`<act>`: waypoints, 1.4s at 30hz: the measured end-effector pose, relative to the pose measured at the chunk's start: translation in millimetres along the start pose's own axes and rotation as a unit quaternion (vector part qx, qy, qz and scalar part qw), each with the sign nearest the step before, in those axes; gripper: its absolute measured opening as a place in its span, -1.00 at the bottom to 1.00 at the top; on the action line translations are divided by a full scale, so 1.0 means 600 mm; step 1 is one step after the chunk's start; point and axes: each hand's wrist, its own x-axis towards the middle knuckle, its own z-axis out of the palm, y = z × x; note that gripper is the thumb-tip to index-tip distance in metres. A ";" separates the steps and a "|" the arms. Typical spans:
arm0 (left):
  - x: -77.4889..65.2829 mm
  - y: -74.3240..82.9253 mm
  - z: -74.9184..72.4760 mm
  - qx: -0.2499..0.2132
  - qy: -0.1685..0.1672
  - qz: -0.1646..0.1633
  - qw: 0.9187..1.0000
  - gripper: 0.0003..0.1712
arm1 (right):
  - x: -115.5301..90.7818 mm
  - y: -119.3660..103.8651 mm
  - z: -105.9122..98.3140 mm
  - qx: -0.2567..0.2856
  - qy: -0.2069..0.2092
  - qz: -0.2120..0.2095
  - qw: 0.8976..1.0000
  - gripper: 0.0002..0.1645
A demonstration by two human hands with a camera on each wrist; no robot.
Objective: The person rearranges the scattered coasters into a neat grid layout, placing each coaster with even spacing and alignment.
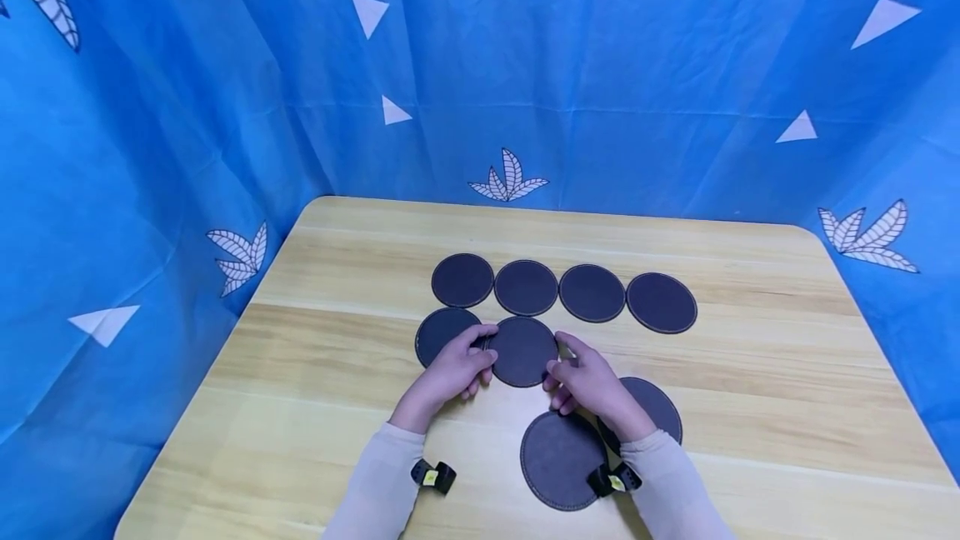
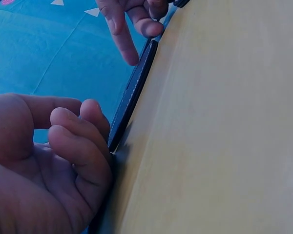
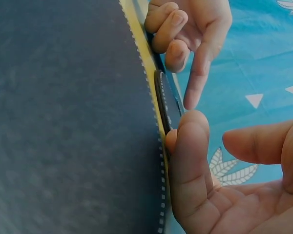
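Note:
A round black coaster (image 1: pixel 523 352) with a stitched rim lies flat on the table between the two hands. At its left edge is the left hand (image 1: pixel 453 363), index finger reaching to the rim and the other fingers loosely bent. The right hand (image 1: pixel 592 382) is at the opposite edge, its index fingertip by the upper right rim. Both hands also flank the coaster (image 2: pixel 134 97) in the left wrist view. Another coaster (image 1: pixel 442 333) sits directly left of it, partly covered by the left hand. A large dark coaster (image 3: pixel 68 117) fills much of the right wrist view.
Behind, several matching coasters form a row, from the leftmost coaster (image 1: pixel 462 280) to the rightmost coaster (image 1: pixel 662 303). Nearer, one coaster (image 1: pixel 558 465) overlaps another coaster (image 1: pixel 657 407), partly under the right forearm. A blue patterned curtain (image 1: pixel 637 65) hangs behind the wooden table (image 1: pixel 300 407).

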 end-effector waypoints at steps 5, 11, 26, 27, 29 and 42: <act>-0.004 0.004 0.001 0.010 0.002 0.008 1.000 -0.45 | -0.011 -0.010 -0.012 -0.029 0.003 -0.020 0.999 -0.27; -0.016 0.011 0.001 0.046 0.025 0.030 0.998 -0.49 | -0.045 -0.033 -0.033 -0.081 0.005 -0.063 0.995 -0.44; -0.090 0.020 0.016 0.138 -0.043 0.031 0.989 -0.71 | -0.154 -0.006 -0.046 -0.205 0.015 -0.058 0.977 -0.54; -0.094 0.021 0.019 0.147 -0.048 0.031 0.988 -0.71 | -0.159 -0.002 -0.045 -0.217 0.015 -0.057 0.974 -0.56; -0.101 0.024 0.028 0.160 -0.057 0.030 0.985 -0.70 | -0.167 0.005 -0.046 -0.241 0.017 -0.061 0.968 -0.60; -0.129 0.028 0.072 0.189 -0.072 0.017 0.979 -0.59 | -0.203 0.041 -0.040 -0.229 0.008 -0.037 0.973 -0.66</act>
